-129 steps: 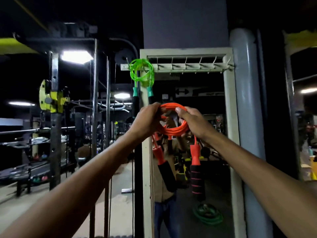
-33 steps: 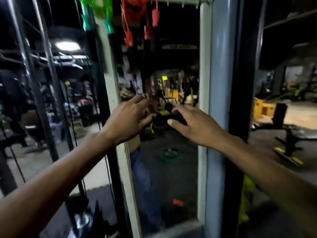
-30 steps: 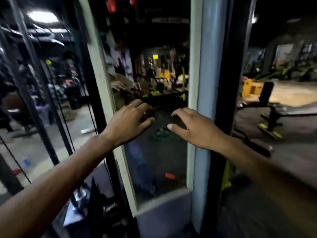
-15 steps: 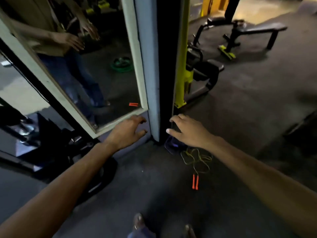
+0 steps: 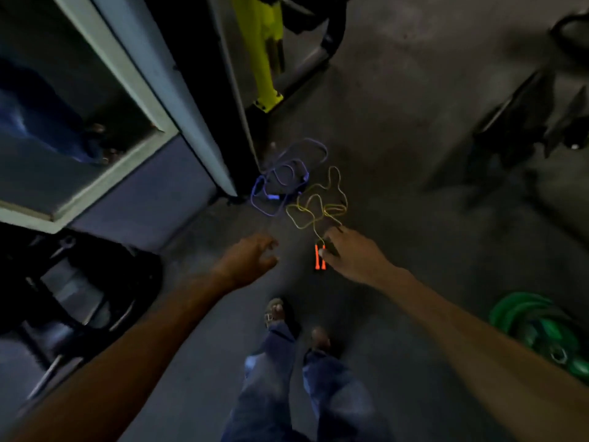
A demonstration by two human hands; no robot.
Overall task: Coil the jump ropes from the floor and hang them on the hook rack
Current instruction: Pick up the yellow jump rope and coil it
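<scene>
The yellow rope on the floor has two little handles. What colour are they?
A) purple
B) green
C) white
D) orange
D: the two handles at the end of the yellow rope are bright orange. They lie side by side on the floor, right next to the right hand.

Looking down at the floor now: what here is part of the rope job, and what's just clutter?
Job: purple jump rope, yellow jump rope with orange handles.
Lying about: green weight plates, yellow machine post.
</scene>
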